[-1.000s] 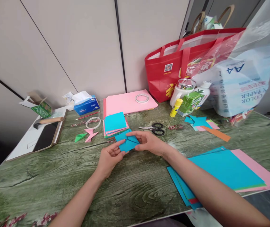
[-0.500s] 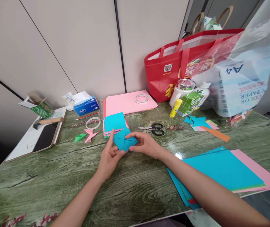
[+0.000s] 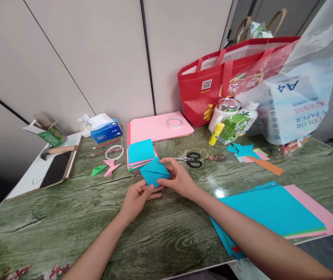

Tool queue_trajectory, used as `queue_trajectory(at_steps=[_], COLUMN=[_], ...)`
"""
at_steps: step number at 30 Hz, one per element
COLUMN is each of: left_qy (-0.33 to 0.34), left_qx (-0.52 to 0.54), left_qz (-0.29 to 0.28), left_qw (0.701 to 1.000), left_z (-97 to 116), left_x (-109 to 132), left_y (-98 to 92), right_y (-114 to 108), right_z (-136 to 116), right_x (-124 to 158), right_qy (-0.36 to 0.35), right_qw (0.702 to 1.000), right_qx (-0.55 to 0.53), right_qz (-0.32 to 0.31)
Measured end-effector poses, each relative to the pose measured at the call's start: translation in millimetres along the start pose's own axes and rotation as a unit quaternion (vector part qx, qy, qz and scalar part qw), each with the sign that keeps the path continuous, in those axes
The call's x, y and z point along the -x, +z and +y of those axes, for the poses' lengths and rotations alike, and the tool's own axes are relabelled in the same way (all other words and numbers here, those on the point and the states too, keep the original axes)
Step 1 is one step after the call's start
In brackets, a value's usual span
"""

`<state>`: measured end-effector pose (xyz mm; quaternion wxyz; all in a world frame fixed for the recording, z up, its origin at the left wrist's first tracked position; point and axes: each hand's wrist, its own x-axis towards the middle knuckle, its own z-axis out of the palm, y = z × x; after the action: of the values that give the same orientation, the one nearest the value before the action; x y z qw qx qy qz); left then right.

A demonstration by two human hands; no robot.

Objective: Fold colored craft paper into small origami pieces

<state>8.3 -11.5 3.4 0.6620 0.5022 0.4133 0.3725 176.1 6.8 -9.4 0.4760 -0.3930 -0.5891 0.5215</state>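
A small folded square of blue paper point(image 3: 154, 171), with crease lines across its face, is held up in front of me between both hands. My left hand point(image 3: 139, 197) pinches its lower corner between thumb and fingers. My right hand point(image 3: 178, 177) grips the right side, thumb on the front and fingers behind. Just behind the folded paper lies a stack of square sheets point(image 3: 141, 151), blue on top with pink and green below. Black-handled scissors point(image 3: 193, 159) rest right of it, their blade tips partly hidden by my right hand.
Left lie a tape roll point(image 3: 114, 152), pink point(image 3: 112, 167) and green folded pieces point(image 3: 98, 170), and a tissue box point(image 3: 106, 130). Pink sheets point(image 3: 154, 126) are at the back. Right are a glue stick point(image 3: 216, 134), paper scraps point(image 3: 245, 151), large blue sheets point(image 3: 271, 210) and a red bag point(image 3: 195, 97).
My left index finger has come off the paper's upper left edge, and that hand now holds the lower corner. My right fingers have moved from the paper's front to behind its right edge.
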Motion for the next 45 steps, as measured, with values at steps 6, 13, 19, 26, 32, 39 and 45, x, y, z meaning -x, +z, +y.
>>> queue_trajectory(at_steps=[6, 13, 19, 26, 32, 39, 45], left_qy=[0.002, 0.002, 0.006, 0.001, -0.006, -0.024, 0.009], left_qx=[-0.113, -0.26, -0.274, -0.28, -0.305, -0.275, -0.251], left_qz=[0.042, -0.018, -0.028, -0.054, -0.055, -0.014, 0.025], left_qw=[0.993, 0.966, 0.961, 0.958, 0.951, 0.961, 0.968], left_z=[8.2, 12.3, 9.2, 10.5, 11.8, 9.2, 8.2], left_x=[2.8, 4.7, 4.4, 6.7, 7.5, 8.1, 5.5], left_y=[1.6, 0.7, -3.0, 0.1, 4.2, 2.1, -4.1], right_y=[-2.9, -5.2, -5.2, -8.1, -1.2, -2.3, -5.2], right_z=[-11.5, -4.0, -1.3, -7.0, -10.1, -6.4, -6.9], right_x=[1.2, -0.3, -0.9, 1.2, 3.7, 1.2, -1.6], right_qy=[-0.075, -0.021, -0.009, -0.011, 0.011, 0.091, 0.111], right_qw=[0.991, 0.999, 0.997, 0.99, 0.992, 0.987, 0.985], right_qx=[0.076, 0.024, 0.024, 0.061, 0.039, -0.053, -0.1], right_qz=[0.076, -0.043, -0.068, -0.123, -0.118, -0.124, -0.083])
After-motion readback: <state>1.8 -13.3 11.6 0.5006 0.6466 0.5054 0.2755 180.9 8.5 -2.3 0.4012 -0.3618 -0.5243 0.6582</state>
